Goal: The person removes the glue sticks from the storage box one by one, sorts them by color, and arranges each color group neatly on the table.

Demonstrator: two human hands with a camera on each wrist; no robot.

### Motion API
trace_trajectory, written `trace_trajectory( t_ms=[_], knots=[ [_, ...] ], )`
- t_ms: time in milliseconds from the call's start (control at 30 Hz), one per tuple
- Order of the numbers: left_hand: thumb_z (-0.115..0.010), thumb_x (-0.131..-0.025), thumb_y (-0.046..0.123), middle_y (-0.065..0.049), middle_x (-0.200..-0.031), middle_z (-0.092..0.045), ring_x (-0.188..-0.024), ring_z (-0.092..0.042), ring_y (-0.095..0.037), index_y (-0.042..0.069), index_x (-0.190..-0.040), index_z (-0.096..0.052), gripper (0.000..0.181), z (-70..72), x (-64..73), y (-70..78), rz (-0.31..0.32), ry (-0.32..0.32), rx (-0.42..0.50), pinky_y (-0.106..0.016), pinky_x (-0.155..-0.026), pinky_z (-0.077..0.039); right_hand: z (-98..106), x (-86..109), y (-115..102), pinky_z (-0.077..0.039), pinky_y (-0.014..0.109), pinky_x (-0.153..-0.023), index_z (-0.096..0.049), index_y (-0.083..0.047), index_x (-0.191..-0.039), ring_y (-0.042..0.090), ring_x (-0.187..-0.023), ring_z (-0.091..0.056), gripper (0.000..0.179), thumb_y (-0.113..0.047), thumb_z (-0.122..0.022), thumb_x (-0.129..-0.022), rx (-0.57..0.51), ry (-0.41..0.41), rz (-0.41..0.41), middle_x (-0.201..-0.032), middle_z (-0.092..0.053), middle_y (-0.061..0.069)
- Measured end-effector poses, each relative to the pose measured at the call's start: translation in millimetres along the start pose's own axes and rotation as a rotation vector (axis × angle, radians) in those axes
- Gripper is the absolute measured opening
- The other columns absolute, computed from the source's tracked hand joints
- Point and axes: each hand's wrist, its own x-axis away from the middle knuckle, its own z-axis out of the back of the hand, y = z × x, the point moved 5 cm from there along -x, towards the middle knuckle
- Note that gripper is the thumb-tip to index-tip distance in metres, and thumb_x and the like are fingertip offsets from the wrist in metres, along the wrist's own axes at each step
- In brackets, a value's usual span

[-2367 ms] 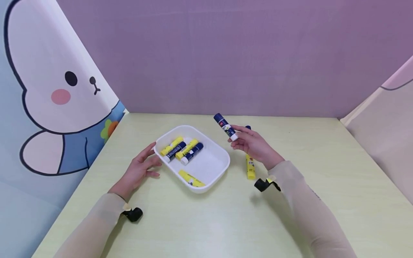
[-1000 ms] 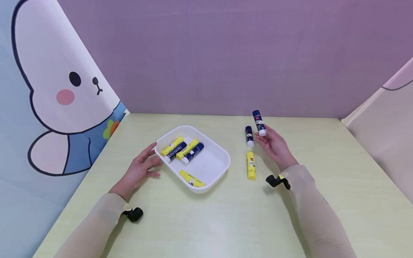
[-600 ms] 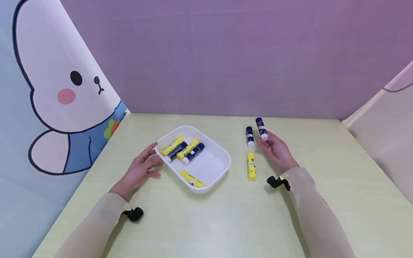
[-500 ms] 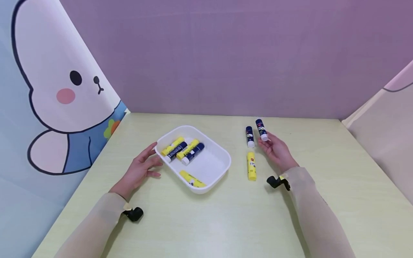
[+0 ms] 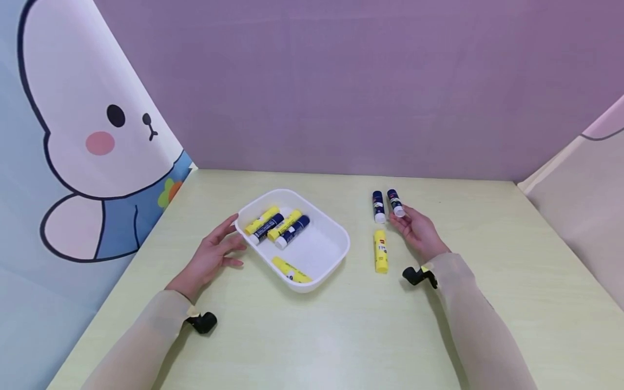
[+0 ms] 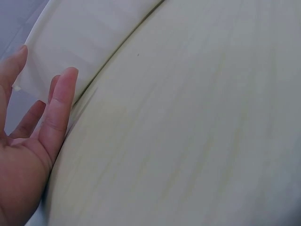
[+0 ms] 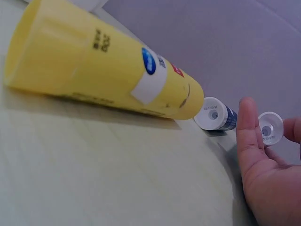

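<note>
**Purple backdrop (image 5: 351,86) behind a pale wood-grain desk (image 5: 302,336)**

From my remote seat I see the right grip (image 5: 416,230) pinching a slim navy-blue cylindrical glue stick (image 5: 395,203) by its white base end, thumb to one side, fingers to the other. It sits over the far part of the desk; whether its dark end touches the surface, I can't tell. I judge it light, stiff and hardly fragile, its smooth barrel apt to slip or roll. I'd take hold mid-barrel, since an end pinch lets the dark end tip.

Just left of it lies a second navy-blue stick with a white base (image 5: 378,207). Nearer me, roughly in line with that one, lies a glossy yellow cylindrical tube (image 5: 381,252).

Further left stands a white rectangular tray with rounded corners (image 5: 326,238), probably plastic, holding three yellow sticks (image 5: 284,225) and two navy ones (image 5: 292,232): four bunched toward the left side, one yellow apart by the near wall. My left grip (image 5: 212,257), fingers loosely extended, rests a fingertip at the tray's left corner and grasps nothing.
</note>
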Motion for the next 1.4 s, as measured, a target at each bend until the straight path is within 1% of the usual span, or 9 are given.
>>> trace_trajectory(
  t_ms=[267, 400, 533, 633, 733, 800, 933, 1100, 1400],
  knots=[
    [-0.06, -0.101, 0.027, -0.012, -0.155, -0.029, -0.098, -0.062, -0.012, 0.03, -0.159, -0.025, 0.068, -0.1, -1.6, 0.8, 0.001, 0.0, -0.003, -0.031, -0.072, -0.062, -2, 2.1, -1, -0.05, 0.026, -0.099, -0.016, -0.001, -0.156, 0.02, -0.099, -0.067, 0.058, -0.012, -0.044, -0.107, 0.101, 0.002, -0.006, -0.111, -0.058, 0.013],
    [-0.061, -0.101, 0.027, -0.011, -0.155, -0.029, -0.098, -0.063, -0.012, 0.03, -0.159, -0.025, 0.068, 0.1, -1.9, 1.2, 0.006, 0.003, 0.0, -0.031, -0.072, -0.062, -3, 3.0, -4, -0.052, 0.027, -0.098, -0.011, -0.002, -0.158, 0.019, -0.098, -0.065, 0.059, -0.014, -0.04, -0.108, 0.273, 0.007, 0.007, -0.122, -0.048, 0.014],
    [-0.061, -0.101, 0.028, -0.012, -0.156, -0.028, -0.098, -0.063, -0.011, 0.031, -0.159, -0.025, 0.069, 0.9, -2.2, 1.7, 0.007, 0.001, -0.002, -0.031, -0.072, -0.062, -3, 1.5, -7, -0.058, 0.029, -0.088, -0.006, -0.009, -0.16, 0.018, -0.088, -0.068, 0.059, -0.013, -0.036, -0.109, 0.472, 0.016, 0.039, -0.129, -0.04, 0.017],
    [-0.061, -0.101, 0.028, -0.012, -0.156, -0.028, -0.098, -0.063, -0.011, 0.031, -0.159, -0.025, 0.068, 1.0, -2.7, 1.6, 0.006, 0.001, -0.004, -0.031, -0.072, -0.062, -2, 0.4, -9, -0.061, 0.03, -0.079, -0.007, -0.013, -0.16, 0.017, -0.078, -0.07, 0.059, -0.013, -0.035, -0.109, 0.598, 0.01, 0.05, -0.119, -0.05, 0.019],
    [-0.061, -0.101, 0.027, -0.011, -0.155, -0.029, -0.098, -0.063, -0.011, 0.031, -0.159, -0.026, 0.068, 1.0, -3.2, 0.9, 0.008, 0.003, 0.0, -0.031, -0.072, -0.062, -3, -0.8, -9, -0.062, 0.029, -0.071, -0.009, -0.014, -0.161, 0.016, -0.071, -0.068, 0.057, -0.014, -0.034, -0.109, 0.719, 0.002, 0.052, -0.097, -0.061, 0.015],
    [-0.061, -0.101, 0.027, -0.011, -0.155, -0.03, -0.097, -0.063, -0.011, 0.03, -0.159, -0.026, 0.068, 0.8, -3.2, 0.3, 0.01, 0.005, 0.003, -0.031, -0.072, -0.062, -3, -1.6, -9, -0.062, 0.029, -0.068, -0.01, -0.014, -0.16, 0.016, -0.067, -0.066, 0.057, -0.015, -0.034, -0.109, 0.795, 0.004, 0.044, -0.085, -0.062, 0.012],
    [-0.061, -0.101, 0.028, -0.012, -0.155, -0.029, -0.097, -0.063, -0.011, 0.03, -0.159, -0.025, 0.069, 0.4, -3.0, -0.3, 0.011, 0.003, -0.001, -0.032, -0.072, -0.062, -3, -3.1, -9, -0.061, 0.03, -0.064, -0.009, -0.014, -0.161, 0.016, -0.064, -0.064, 0.06, -0.013, -0.036, -0.108, 0.912, 0.016, 0.018, -0.081, -0.059, 0.009],
    [-0.061, -0.101, 0.029, -0.012, -0.155, -0.029, -0.097, -0.063, -0.011, 0.03, -0.159, -0.024, 0.069, -0.2, -2.3, -0.5, 0.012, 0.003, -0.003, -0.031, -0.072, -0.062, -3, -4.2, -10, -0.061, 0.031, -0.065, -0.008, -0.014, -0.161, 0.016, -0.064, -0.064, 0.061, -0.012, -0.036, -0.107, 0.956, 0.027, -0.008, -0.082, -0.058, 0.009],
    [-0.06, -0.101, 0.028, -0.012, -0.154, -0.031, -0.097, -0.063, -0.011, 0.03, -0.159, -0.025, 0.068, -0.3, -3.0, -0.4, 0.008, 0.002, -0.003, -0.031, -0.072, -0.062, -4, -3.8, -9, -0.062, 0.032, -0.067, -0.008, -0.012, -0.16, 0.017, -0.065, -0.065, 0.06, -0.012, -0.036, -0.108, 0.924, 0.008, -0.008, -0.083, -0.058, 0.01]
  ],
)
